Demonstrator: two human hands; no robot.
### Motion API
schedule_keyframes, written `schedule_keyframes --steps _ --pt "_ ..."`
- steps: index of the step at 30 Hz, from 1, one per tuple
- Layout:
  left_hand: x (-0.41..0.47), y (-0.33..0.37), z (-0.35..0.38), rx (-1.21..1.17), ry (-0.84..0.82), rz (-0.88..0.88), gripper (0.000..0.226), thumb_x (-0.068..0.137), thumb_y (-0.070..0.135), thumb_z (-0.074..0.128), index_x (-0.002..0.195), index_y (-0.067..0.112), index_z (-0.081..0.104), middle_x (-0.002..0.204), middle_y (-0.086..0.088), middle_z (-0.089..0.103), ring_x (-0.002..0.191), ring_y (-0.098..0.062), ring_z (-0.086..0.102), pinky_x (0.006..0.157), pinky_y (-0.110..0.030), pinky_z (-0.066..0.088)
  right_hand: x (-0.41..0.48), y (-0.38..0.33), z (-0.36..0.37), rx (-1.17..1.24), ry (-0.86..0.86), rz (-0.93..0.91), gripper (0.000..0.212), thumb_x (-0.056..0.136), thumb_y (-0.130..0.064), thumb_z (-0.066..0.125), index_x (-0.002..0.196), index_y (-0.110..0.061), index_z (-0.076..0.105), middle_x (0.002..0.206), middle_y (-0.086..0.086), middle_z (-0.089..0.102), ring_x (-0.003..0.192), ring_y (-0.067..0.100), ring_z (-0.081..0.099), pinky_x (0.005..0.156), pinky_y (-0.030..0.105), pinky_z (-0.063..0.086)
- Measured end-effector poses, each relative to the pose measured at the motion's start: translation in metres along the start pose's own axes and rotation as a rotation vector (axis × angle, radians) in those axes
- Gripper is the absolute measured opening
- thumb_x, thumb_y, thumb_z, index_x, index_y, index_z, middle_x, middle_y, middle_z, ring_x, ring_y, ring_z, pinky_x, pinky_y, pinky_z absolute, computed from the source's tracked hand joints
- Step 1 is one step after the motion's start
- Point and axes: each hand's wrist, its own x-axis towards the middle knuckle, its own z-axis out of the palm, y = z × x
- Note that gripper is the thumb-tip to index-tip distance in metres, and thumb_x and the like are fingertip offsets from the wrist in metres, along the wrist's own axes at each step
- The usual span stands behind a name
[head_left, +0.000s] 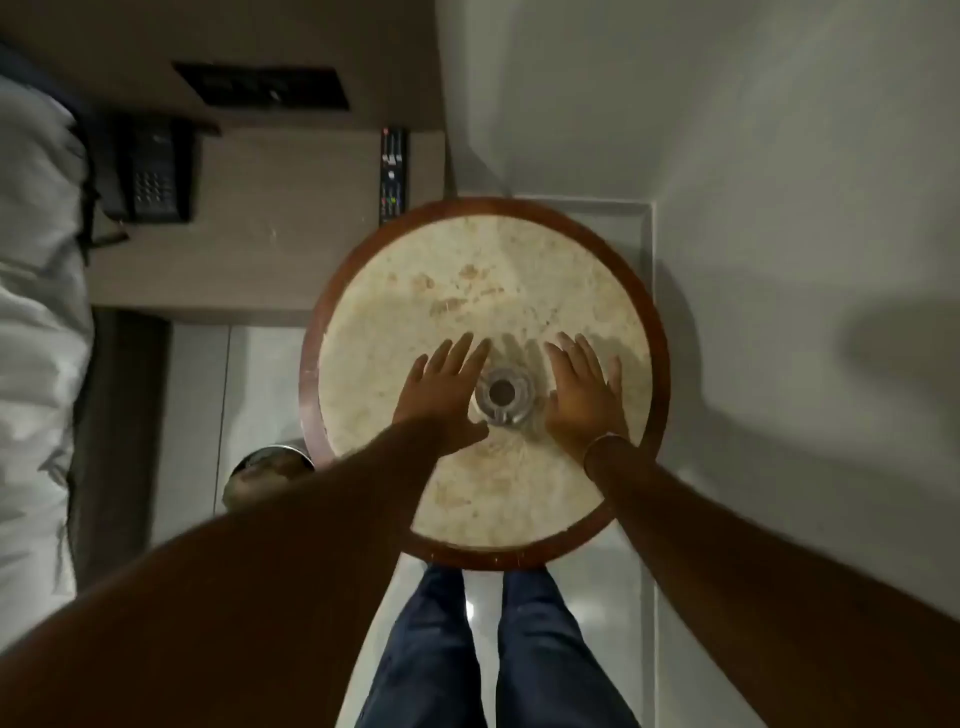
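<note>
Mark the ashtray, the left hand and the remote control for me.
ashtray (503, 391): head view, centre of its glass bowl.
left hand (445, 397): head view, back of the hand.
remote control (394, 176): head view, middle of its button face.

Both forearms are shown bare from the frame's lower corners to the wrists. A thin, light-coloured bangle is worn around the right wrist, just behind the right hand. Dark blue jeans are worn on both legs, faintly creased along their length.
</note>
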Motion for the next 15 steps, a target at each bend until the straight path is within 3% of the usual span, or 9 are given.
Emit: schedule_keyframes --steps 2,4,9,15 --pt "0.014 0.005 0.015 0.033 -0.026 0.010 0.128 0.086 0.048 0.085 0.171 0.028 -0.010 0.181 -0.002 -0.013 0.167 -0.029 -0.008 0.134 -0.052 0.003 0.006 0.007 0.009 -0.006 -0.012 0.037 0.096 0.081 -0.049 0.011 0.168 -0.017 0.035 0.182 0.004 0.027 0.171 0.024 0.012 0.134 0.063 -0.003" --pt "0.023 0.012 0.027 0.059 -0.040 0.011 0.132 0.084 0.046 0.087 0.171 0.029 -0.011 0.180 -0.003 -0.018 0.166 -0.031 -0.013 0.133 -0.057 0.000 0.007 0.013 0.018 -0.031 -0.004 0.044 0.099 0.079 -0.046 0.005 0.169 -0.018 0.034 0.182 0.005 0.028 0.171 0.024 0.013 0.134 0.064 -0.001" --pt "0.041 0.028 0.047 0.184 -0.046 0.031 0.133 0.083 0.046 0.087 0.169 0.030 -0.014 0.178 -0.007 -0.025 0.164 -0.036 -0.019 0.130 -0.067 0.002 0.017 0.021 0.031 -0.005 0.010 0.044 0.079 0.093 -0.030 0.020 0.169 -0.017 0.035 0.181 0.005 0.029 0.171 0.024 0.014 0.135 0.064 0.001" --pt "0.046 0.027 0.064 0.256 -0.009 0.053 0.117 0.090 0.030 0.083 0.171 0.031 -0.001 0.181 -0.009 -0.006 0.167 -0.032 -0.006 0.129 -0.070 0.006 0.014 0.018 0.034 0.069 0.078 0.073 0.090 0.084 -0.042 0.014 0.164 -0.015 0.045 0.176 0.010 0.039 0.168 0.028 0.025 0.133 0.065 0.009"
